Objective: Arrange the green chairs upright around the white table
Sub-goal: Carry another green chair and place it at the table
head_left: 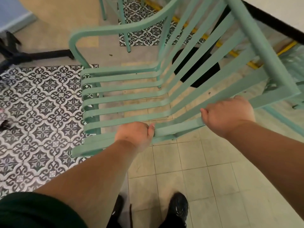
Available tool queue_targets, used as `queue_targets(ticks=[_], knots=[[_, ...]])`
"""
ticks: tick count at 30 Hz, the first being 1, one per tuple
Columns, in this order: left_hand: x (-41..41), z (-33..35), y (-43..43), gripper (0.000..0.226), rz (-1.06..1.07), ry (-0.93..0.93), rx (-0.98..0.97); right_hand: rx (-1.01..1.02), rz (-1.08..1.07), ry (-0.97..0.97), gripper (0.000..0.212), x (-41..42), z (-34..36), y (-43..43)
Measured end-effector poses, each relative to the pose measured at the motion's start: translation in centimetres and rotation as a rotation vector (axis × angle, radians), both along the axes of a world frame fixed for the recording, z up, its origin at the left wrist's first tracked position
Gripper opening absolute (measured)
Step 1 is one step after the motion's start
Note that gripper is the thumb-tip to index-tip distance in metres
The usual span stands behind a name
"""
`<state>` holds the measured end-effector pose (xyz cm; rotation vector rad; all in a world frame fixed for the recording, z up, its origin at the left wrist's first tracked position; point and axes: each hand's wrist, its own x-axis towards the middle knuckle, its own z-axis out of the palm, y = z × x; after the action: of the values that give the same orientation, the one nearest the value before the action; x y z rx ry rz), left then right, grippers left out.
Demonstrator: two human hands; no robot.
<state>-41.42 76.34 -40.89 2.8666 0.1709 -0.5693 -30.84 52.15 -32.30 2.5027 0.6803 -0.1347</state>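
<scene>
A green slatted metal chair (131, 94) is lifted off the floor in front of me, tipped on its side with its seat slats running left and its back slats rising toward the upper right. My left hand (136, 134) grips the nearest side rail of the seat. My right hand (228, 114) grips the nearest slat of the backrest. The white table (279, 12) shows only as a corner with a dark edge at the top right. Legs of another green chair (125, 27) stand at the top centre.
Patterned black-and-white tiles (37, 116) cover the floor on the left, plain beige tiles on the right. A black table base (32, 55) lies at the upper left. A round black base (197, 68) sits behind the chair. My shoes (178, 208) are at the bottom.
</scene>
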Motion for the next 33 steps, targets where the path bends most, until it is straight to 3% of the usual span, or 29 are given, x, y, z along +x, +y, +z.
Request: queue_targets(ticks=[12, 27, 33], knots=[[-0.3, 0.1, 3.9, 0.064, -0.099, 0.011, 0.061, 0.002, -0.104, 0.112, 0.052, -3.4, 0.7, 2.9], [1.9, -0.7, 12.7, 0.064, -0.200, -0.047, 0.102, -0.093, -0.190, 0.267, 0.059, -6.4, 1.3, 10.3], [2.4, -0.4, 12.9, 0.063, -0.179, -0.031, 0.152, -0.025, -0.215, 0.292, 0.062, -6.2, 1.0, 11.3]])
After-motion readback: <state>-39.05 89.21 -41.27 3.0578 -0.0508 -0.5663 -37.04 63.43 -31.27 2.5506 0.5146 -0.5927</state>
